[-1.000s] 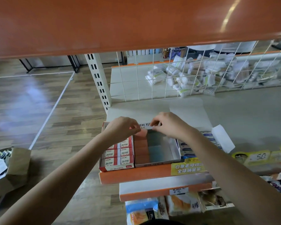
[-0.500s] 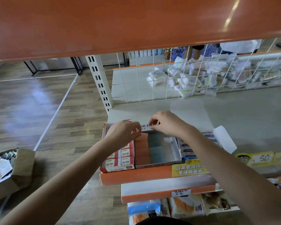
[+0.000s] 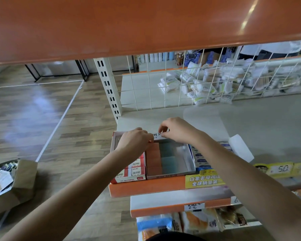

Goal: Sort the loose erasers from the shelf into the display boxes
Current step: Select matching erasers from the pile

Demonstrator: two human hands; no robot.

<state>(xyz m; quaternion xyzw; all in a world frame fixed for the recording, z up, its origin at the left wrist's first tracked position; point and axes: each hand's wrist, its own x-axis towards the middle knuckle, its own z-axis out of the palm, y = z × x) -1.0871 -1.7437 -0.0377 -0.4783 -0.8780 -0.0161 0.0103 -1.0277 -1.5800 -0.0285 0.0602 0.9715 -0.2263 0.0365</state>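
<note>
Pinching the middle box's back flap (image 3: 158, 135), both hands — left (image 3: 134, 142), right (image 3: 176, 130) — at frame centre; next likely folding it upright.

Cardboard box (image 3: 23, 181) on wooden floor (image 3: 42, 122); packets (image 3: 221, 82) behind wire grid (image 3: 165, 84).

Head view, looking down, near shelf (image 3: 268, 129)

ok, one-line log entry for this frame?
left hand: on middle box back flap | right hand: pinching printed flap | erasers: rowed inside
</note>
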